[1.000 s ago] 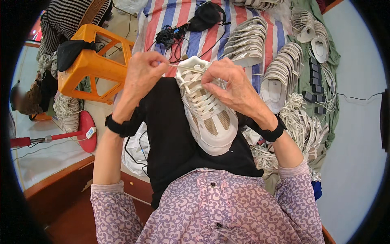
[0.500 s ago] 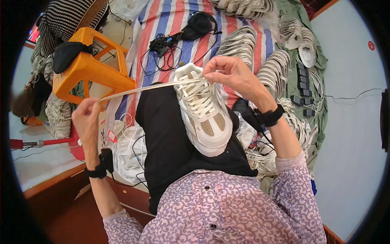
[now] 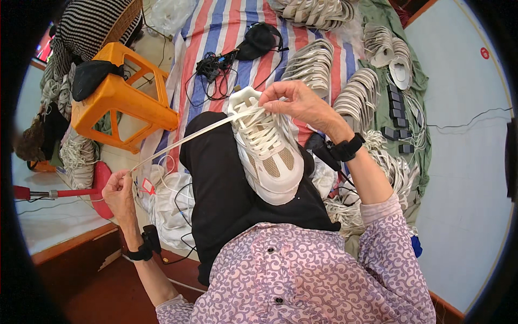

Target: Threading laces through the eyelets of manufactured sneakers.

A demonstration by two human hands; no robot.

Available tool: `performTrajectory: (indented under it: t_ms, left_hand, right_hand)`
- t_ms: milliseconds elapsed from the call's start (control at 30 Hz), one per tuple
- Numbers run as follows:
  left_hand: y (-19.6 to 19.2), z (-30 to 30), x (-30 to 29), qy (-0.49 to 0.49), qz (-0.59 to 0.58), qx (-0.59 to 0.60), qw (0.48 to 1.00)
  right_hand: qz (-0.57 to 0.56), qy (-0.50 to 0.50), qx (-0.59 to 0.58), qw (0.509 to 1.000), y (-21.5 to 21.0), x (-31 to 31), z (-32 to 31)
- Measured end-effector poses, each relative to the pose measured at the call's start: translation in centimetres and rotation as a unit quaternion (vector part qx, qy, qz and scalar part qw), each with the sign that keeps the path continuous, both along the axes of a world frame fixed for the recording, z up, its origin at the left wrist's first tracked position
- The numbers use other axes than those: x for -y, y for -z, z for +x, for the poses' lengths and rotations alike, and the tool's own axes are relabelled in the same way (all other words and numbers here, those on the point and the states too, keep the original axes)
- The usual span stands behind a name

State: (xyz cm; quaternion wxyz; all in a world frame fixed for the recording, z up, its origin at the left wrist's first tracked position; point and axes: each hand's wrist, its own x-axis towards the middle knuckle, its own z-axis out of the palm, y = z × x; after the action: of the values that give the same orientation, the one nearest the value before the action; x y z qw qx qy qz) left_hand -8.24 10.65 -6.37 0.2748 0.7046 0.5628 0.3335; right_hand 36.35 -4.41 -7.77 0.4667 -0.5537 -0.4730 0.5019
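Observation:
A white and beige sneaker (image 3: 270, 164) rests on my black-trousered lap, its toe pointing toward me. White laces criss-cross its front. From the upper eyelets a flat cream shoelace (image 3: 186, 139) runs taut, down to the left, to my left hand (image 3: 120, 194), which pinches its far end between thumb and fingers. My right hand (image 3: 294, 105) is at the top of the lacing, thumb and forefinger pinched together at the lace by the tongue. Its other fingers are curled, and the exact grip is partly hidden.
An orange plastic stool (image 3: 124, 97) stands at the left with a black pouch on it. Ahead lies a striped sheet (image 3: 216, 32) bearing a black cap (image 3: 256, 43), tangled cables and stacked shoe uppers (image 3: 356, 100). Small black blocks (image 3: 396, 102) line the green cloth at right.
My left hand has moved down, pulling the lace into a steeper slant. My right hand stays by the upper eyelets, and the sneaker remains on my lap.

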Motion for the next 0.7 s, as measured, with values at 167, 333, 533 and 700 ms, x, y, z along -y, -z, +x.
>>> performTrajectory:
  t_ms: [167, 333, 533, 700]
  left_hand:
    - [0.9, 0.4, -0.4, 0.057, -0.067, -0.013, 0.996]
    - [2.2, 0.4, -1.3, 0.046, -0.059, -0.035, 0.997]
    - [2.1, 0.9, -1.4, 0.007, -0.011, -0.091, 0.996]
    - [3.4, 0.3, -1.4, 0.02, 0.018, -0.131, 0.991]
  right_hand:
    - [0.041, 0.097, 0.018, 0.994, 0.0, 1.5, 0.8]
    - [-0.022, 0.165, -0.026, 0.986, 3.3, 5.8, 1.8]
    - [-0.102, 0.195, -0.146, 0.964, 4.8, 9.7, -1.4]
    - [-0.061, 0.219, -0.201, 0.953, 6.0, 10.5, -3.1]
